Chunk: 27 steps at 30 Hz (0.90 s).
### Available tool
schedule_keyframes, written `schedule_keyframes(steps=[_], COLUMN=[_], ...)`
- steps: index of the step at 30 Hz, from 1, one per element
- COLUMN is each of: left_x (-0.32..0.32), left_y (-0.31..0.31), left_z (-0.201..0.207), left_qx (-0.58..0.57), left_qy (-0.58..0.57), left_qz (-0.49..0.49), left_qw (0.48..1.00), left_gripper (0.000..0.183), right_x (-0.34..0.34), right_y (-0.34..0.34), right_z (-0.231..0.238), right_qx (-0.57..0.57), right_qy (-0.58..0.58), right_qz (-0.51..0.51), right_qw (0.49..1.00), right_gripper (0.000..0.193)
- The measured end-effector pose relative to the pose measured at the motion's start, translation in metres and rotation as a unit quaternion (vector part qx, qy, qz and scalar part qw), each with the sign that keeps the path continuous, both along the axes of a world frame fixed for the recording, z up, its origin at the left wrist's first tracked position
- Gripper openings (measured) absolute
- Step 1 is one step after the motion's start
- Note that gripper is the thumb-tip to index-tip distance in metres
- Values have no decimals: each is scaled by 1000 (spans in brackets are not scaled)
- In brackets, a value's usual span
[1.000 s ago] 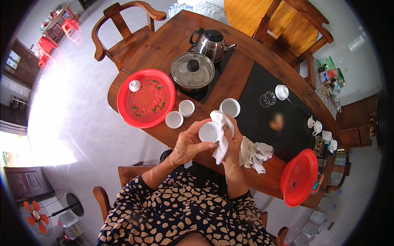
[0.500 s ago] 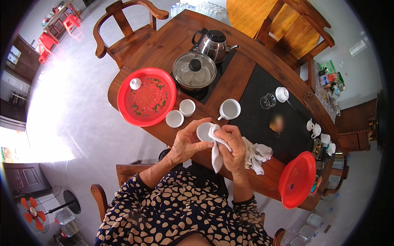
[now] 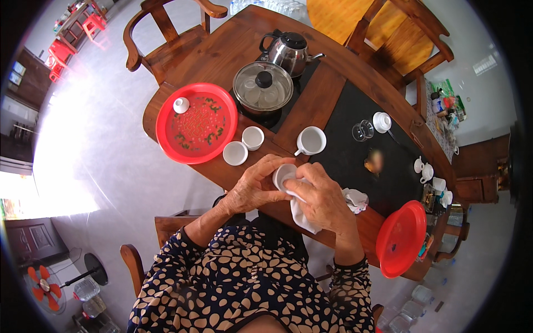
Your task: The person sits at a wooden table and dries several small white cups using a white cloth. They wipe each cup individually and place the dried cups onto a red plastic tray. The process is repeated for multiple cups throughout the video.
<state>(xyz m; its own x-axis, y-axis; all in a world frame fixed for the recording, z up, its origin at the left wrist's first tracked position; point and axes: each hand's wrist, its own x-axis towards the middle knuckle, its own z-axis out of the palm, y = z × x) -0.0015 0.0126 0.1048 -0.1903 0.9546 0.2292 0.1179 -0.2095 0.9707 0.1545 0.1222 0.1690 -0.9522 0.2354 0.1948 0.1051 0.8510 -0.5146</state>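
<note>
- A big brown wooden table [image 3: 222, 61] fills the middle of the frame and runs down to the lower right.
- A round red tray [image 3: 195, 149] with a leafy pattern sits left of the middle.
- A plain-looking red tray [image 3: 398, 241] is at the lower right, by the table's edge.
- A pot with a glass lid [image 3: 262, 91] is just above the middle, and a shiny kettle [image 3: 287, 54] stands behind it.
- The right hand [image 3: 325, 200], near the middle, is bent and nearly closed. It holds a white cloth [image 3: 302, 217] bunched up, and its tips poke into the cup's mouth.
- The left hand [image 3: 255, 188], just left of it, is curved open only as wide as the cup. Thumb and fingers hold the cup's sides.
- A white mug [image 3: 311, 141] with a handle stands just above the hands.
- The held white cup [image 3: 281, 175] is in the middle of the frame, tipped, between both hands.
- Two white cups [image 3: 235, 153] stand side by side, right of the patterned tray.
- A tiny white cup [image 3: 181, 105] sits on that tray's upper left.
</note>
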Motion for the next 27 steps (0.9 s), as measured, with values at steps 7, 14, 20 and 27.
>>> schedule_keyframes(steps=[7, 14, 20, 27], left_x=[7, 8, 9, 1], left_y=[-5, -4, -8, -5], left_z=[0, -12, -17, -8], left_qx=[-30, -2, -32, -15], left_qy=[-238, -154, -147, -155], left_qz=[-38, -41, -54, -30], left_qw=[970, 987, 987, 987], left_gripper=[55, 55, 59, 58], right_x=[-8, -7, 4, -4], right_y=[-1, -4, 12, -13], right_z=[-5, -4, -4, -9], right_qx=[22, 72, -132, 37], right_qy=[107, -24, 0, 40], right_qz=[-41, 16, 93, -57], right_qw=[993, 997, 987, 997], right_gripper=[34, 26, 24, 39])
